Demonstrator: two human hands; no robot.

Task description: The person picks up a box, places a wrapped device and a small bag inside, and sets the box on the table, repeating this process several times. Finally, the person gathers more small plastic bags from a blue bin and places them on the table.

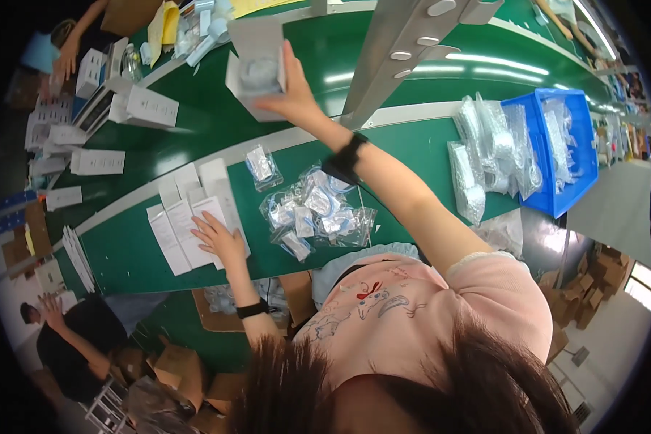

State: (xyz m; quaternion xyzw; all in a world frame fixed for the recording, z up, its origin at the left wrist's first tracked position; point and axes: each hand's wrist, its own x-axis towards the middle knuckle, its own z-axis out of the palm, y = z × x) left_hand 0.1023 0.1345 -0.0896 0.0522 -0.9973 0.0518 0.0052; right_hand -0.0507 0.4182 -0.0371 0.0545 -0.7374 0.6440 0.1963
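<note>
You are in what looks like a factory packing workshop. Your green workbench [412,134], edged in pale metal, runs alongside a second green surface [195,87], with a slotted metal post [396,54] rising near their boundary. You have clear-bagged parts [318,210] heaped in front of you, white cartons [184,239] to their left, an open white box [257,40] beyond, and bubble-wrap pouches [484,137] to their right, some inside a blue bin [573,195]. Brown cardboard boxes [586,286] pile up off to your right, and another person [79,347] is at your left.
</note>
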